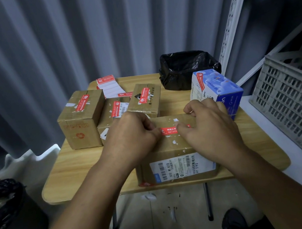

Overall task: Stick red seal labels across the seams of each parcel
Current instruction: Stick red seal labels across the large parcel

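Observation:
A brown cardboard parcel [172, 147] with a white shipping label on its near side stands at the front of the small wooden table [75, 168]. A red seal label [169, 130] lies across its top. My left hand [131, 136] presses the label's left end with curled fingers. My right hand [206, 124] presses its right end with the thumb. Three brown parcels [82, 116] [114, 110] [144, 99] behind carry red labels. A blue and white box [216, 88] with a red label stands at the right. A stack of red labels [108, 87] lies at the back.
A black bag [186, 67] sits at the table's back right. A grey plastic crate [301, 104] rests on a white shelf to the right, under a metal rack [235, 24]. A bin lined with a black bag [2, 203] stands at the left. Grey curtain behind.

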Available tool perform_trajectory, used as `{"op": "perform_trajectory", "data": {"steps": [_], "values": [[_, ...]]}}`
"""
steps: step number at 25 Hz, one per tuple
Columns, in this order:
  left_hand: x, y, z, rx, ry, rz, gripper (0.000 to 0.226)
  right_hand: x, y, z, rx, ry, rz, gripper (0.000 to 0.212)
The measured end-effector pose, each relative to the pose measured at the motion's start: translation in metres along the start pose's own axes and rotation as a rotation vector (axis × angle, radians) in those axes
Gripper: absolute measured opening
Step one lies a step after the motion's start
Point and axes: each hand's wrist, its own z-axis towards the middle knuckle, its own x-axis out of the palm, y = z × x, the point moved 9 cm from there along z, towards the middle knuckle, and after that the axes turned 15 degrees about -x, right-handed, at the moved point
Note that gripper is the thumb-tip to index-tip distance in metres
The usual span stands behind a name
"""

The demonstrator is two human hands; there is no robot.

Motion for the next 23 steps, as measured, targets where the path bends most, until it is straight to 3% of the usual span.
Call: {"op": "perform_trajectory", "data": {"steps": [11,23], "values": [[-0.004,-0.001,-0.003,0.038,-0.051,-0.031,0.007,0.007,0.014,0.003,0.018,0.101,-0.070,0.061],[-0.004,0.009,-0.002,-0.023,0.066,-0.255,0.007,0.020,0.033,0.004,-0.004,0.162,-0.145,0.066]]}}
